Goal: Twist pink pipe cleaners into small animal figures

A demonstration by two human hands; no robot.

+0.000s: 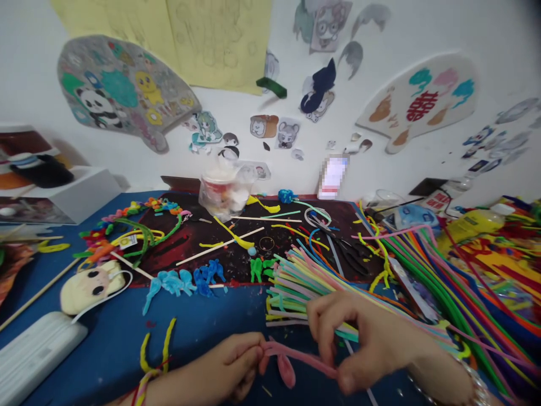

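Note:
A pink pipe cleaner [301, 356] stretches between my two hands low in the middle of the view. My left hand [239, 361] is closed on its left end, where a short pink loop [286, 371] hangs down. At the other end, the thumb and a finger of my right hand [359, 330] pinch the pipe cleaner. Just behind my right hand lies a fanned bundle of pastel pipe cleaners [291, 282]. Two bent yellow pieces [166, 344] rest on the blue tabletop [105, 372] beyond my left forearm.
Blue twisted flowers [181, 282] line the dark mat's [164, 254] front edge. Black-handled pliers [353, 254] and wooden sticks [220, 246] lie on the mat. A phone [332, 177] leans on the wall. A white power strip [42, 355] sits at left; more pipe cleaners [460, 299] fill the right.

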